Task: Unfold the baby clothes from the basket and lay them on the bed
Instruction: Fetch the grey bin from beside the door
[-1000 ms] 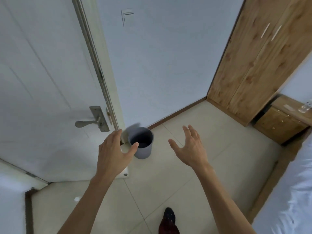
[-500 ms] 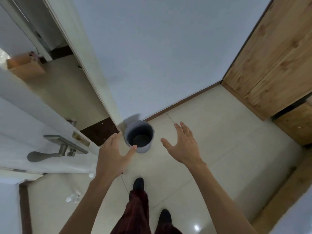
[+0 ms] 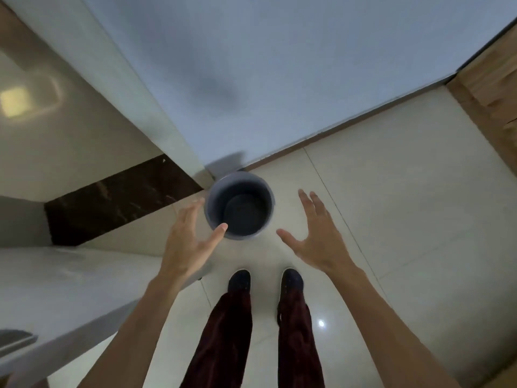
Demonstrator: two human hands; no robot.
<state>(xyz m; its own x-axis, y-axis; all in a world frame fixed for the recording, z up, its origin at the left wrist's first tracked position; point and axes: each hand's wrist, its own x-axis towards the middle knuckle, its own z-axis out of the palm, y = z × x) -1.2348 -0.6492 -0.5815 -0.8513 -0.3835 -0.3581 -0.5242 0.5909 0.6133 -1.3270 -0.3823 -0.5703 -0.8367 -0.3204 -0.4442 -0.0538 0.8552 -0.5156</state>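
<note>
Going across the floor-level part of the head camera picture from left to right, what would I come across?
Dark stone threshold strip → left hand → grey bin → right hand → wooden wardrobe at the far right edge. Both hands are open, one on each side of the bin.

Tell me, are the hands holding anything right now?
No. Both the left hand and the right hand are open and empty, spread on either side of the grey bin on the floor.
</note>
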